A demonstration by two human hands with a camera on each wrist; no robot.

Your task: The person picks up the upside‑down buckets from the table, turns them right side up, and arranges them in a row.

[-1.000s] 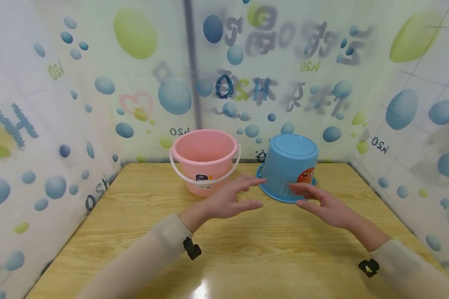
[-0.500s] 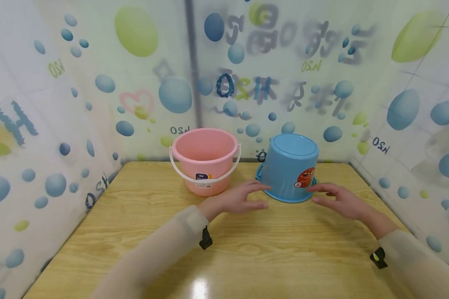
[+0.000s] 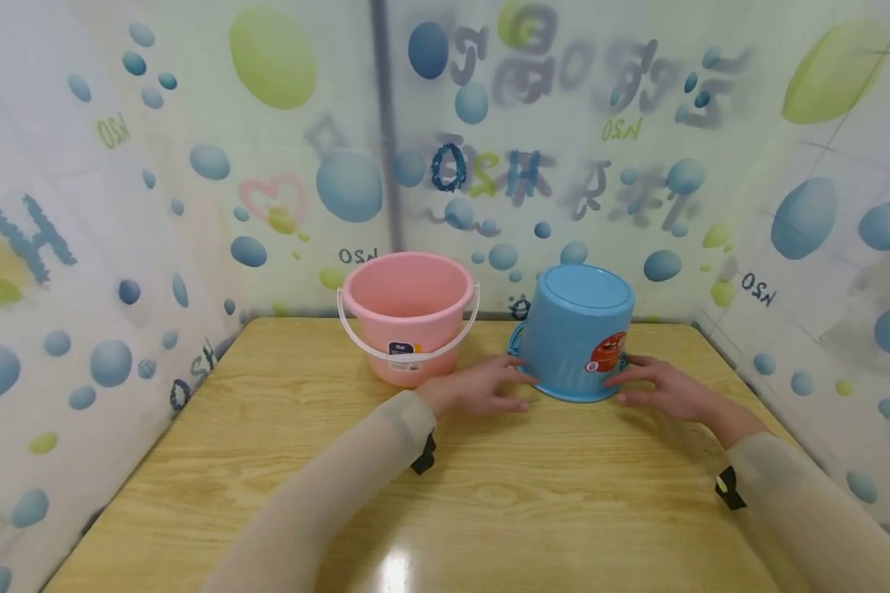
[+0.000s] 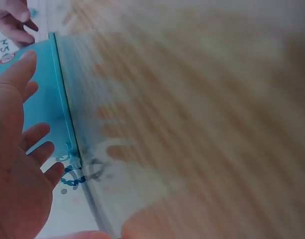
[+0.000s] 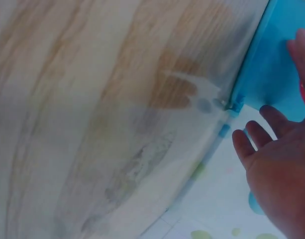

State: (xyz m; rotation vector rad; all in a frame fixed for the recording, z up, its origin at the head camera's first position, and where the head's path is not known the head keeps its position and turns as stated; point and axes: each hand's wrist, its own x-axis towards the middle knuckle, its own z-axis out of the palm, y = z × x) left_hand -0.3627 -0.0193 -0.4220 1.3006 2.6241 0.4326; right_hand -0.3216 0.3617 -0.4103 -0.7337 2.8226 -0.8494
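- Backdrop (image 3: 282, 140): pale sheeting on the left, rear and right sides, printed with blue and green drops and reversed lettering.
- Counter (image 3: 534, 494): wood-grain surface; carries both buckets.
- Left sleeve (image 3: 341, 486): pale cloth, extends from the lower edge of the head view up toward the counter's middle.
- Pink bucket (image 3: 415, 331): upright, mouth up, standing toward the rear of the counter. White handle (image 3: 415, 358) hangs across the front, partly over a dark label (image 3: 402, 350).
- Left wrist: black device (image 3: 423, 455) at the cuff of the sleeve.
- Left hand (image 3: 482, 389): in front of the pink bucket's right side, directed at the left lower edge of the blue bucket (image 3: 564, 346). Grip spread, thumb apart from the fingers. Contact with the bucket cannot be confirmed.
- Blue bucket: inverted, base up, rim down on the counter, right of the pink bucket and between the two hands. Blue handle (image 3: 516, 350) shows low on its left side; red label (image 3: 606, 352) faces front right.
- Right hand (image 3: 671, 389): at the blue bucket's right lower side, fingers overlapping its edge in the head view. Grip spread; contact cannot be confirmed.
- Right sleeve (image 3: 793, 486): pale cloth; second black device (image 3: 730, 488) at the cuff.
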